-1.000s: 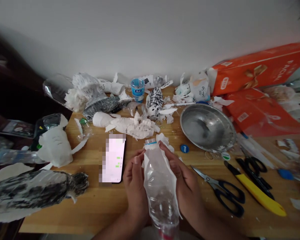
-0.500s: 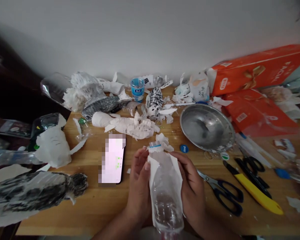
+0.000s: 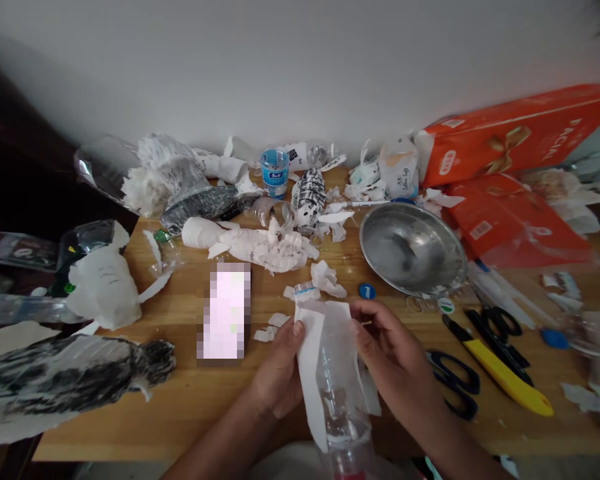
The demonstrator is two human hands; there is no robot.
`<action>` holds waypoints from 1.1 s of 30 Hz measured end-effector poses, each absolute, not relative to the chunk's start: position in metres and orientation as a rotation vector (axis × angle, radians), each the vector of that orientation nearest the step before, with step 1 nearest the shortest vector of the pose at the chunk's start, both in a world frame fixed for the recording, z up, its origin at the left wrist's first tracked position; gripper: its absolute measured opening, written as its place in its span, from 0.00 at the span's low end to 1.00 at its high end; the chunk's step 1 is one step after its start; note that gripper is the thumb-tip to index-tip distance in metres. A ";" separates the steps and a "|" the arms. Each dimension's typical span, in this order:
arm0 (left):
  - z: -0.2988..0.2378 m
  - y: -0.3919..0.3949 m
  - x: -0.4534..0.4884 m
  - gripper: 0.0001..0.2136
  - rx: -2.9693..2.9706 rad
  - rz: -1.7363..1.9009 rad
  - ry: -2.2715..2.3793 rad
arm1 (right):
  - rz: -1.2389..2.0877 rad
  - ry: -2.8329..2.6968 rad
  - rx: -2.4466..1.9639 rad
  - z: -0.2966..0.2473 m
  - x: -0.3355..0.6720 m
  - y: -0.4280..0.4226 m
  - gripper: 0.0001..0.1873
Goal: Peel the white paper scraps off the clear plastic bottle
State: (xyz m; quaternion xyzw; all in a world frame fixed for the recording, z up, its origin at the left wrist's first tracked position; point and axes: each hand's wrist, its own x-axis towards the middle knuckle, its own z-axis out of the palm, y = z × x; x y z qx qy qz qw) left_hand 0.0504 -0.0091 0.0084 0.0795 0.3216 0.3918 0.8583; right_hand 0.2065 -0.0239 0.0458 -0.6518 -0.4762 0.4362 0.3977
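A clear plastic bottle (image 3: 341, 400) lies between my hands, its neck pointing away from me and its base near my body. White paper (image 3: 311, 380) wraps round its left side and upper part, with a folded flap along the left. My left hand (image 3: 280, 370) grips bottle and paper from the left, thumb on the paper and other fingers hidden beneath. On the other side, my right hand (image 3: 393, 353) pinches the paper's upper right edge between thumb and fingers. Torn paper scraps (image 3: 273, 327) lie just beyond my left hand.
Scissors (image 3: 455, 380) and a yellow utility knife (image 3: 505, 377) lie right; a metal bowl (image 3: 413, 248) stands behind them. A phone (image 3: 225, 310) lies left, near a black-and-white painted paper figure (image 3: 70, 373). Paper-covered shapes (image 3: 250, 247), a blue cup (image 3: 275, 175) and red packages (image 3: 520, 147) line the back.
My right hand has moved from the bottle's side to the paper's upper edge. The paper has shifted and now covers more of the bottle's top; scraps beside my left hand have come into view.
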 end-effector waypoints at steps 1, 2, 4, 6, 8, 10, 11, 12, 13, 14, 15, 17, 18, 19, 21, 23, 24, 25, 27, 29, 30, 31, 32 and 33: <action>0.008 -0.009 0.051 0.29 0.168 0.819 0.679 | 1.113 -1.216 -1.663 0.045 0.208 -0.023 0.13; 0.007 -0.010 0.051 0.29 0.168 0.815 0.684 | 1.114 -1.231 -1.673 0.044 0.209 -0.023 0.12; 0.007 -0.010 0.051 0.30 0.165 0.811 0.694 | 1.102 -1.254 -1.686 0.042 0.210 -0.021 0.12; 0.008 -0.009 0.051 0.30 0.159 0.820 0.704 | 1.102 -1.254 -1.703 0.042 0.211 -0.021 0.12; 0.009 -0.009 0.052 0.29 0.141 0.833 0.727 | 1.117 -1.258 -1.715 0.043 0.211 -0.022 0.12; 0.008 -0.010 0.053 0.28 0.097 0.839 0.764 | 1.116 -1.270 -1.715 0.044 0.211 -0.023 0.13; 0.007 -0.010 0.053 0.27 0.064 0.831 0.782 | 1.113 -1.275 -1.709 0.044 0.211 -0.023 0.13; 0.005 -0.011 0.054 0.26 0.030 0.820 0.797 | 1.104 -1.278 -1.702 0.044 0.211 -0.024 0.13; 0.004 -0.011 0.054 0.25 0.000 0.810 0.809 | 1.096 -1.280 -1.696 0.043 0.211 -0.024 0.13; 0.003 -0.012 0.055 0.24 -0.019 0.809 0.820 | 1.090 -1.283 -1.691 0.043 0.211 -0.024 0.13; 0.002 -0.012 0.055 0.23 -0.025 0.818 0.831 | 1.089 -1.285 -1.690 0.042 0.211 -0.024 0.13; 0.001 -0.012 0.056 0.22 0.003 0.845 0.844 | 1.104 -1.275 -1.702 0.042 0.211 -0.023 0.12; 0.001 -0.012 0.056 0.22 0.029 0.854 0.848 | 1.120 -1.260 -1.712 0.042 0.211 -0.022 0.12; 0.001 -0.011 0.056 0.23 0.054 0.853 0.848 | 1.142 -1.239 -1.713 0.043 0.211 -0.021 0.12; 0.000 -0.011 0.056 0.25 0.093 0.836 0.838 | 1.213 -1.184 -1.676 0.046 0.210 -0.019 0.12; 0.000 -0.011 0.055 0.26 0.109 0.836 0.821 | 1.293 -1.129 -1.604 0.049 0.210 -0.018 0.13; -0.001 -0.011 0.054 0.26 0.112 0.838 0.810 | 1.305 -1.108 -1.576 0.051 0.210 -0.018 0.14; -0.001 -0.011 0.054 0.27 0.113 0.844 0.801 | 1.287 -1.104 -1.564 0.053 0.210 -0.019 0.14; -0.001 -0.010 0.053 0.27 0.125 0.863 0.793 | 1.179 -1.162 -1.593 0.057 0.212 -0.023 0.13; 0.000 -0.010 0.054 0.27 0.153 0.904 0.801 | 1.095 -1.287 -1.653 0.059 0.213 -0.026 0.11; 0.000 -0.010 0.054 0.27 0.174 0.929 0.806 | 1.088 -1.358 -1.678 0.061 0.213 -0.028 0.11; 0.000 -0.010 0.054 0.28 0.198 0.949 0.807 | 1.096 -1.423 -1.698 0.062 0.213 -0.028 0.11; 0.001 -0.011 0.054 0.28 0.222 0.965 0.807 | 1.100 -1.476 -1.710 0.063 0.211 -0.026 0.11; 0.001 -0.011 0.055 0.29 0.247 0.975 0.806 | 1.090 -1.519 -1.716 0.064 0.209 -0.024 0.11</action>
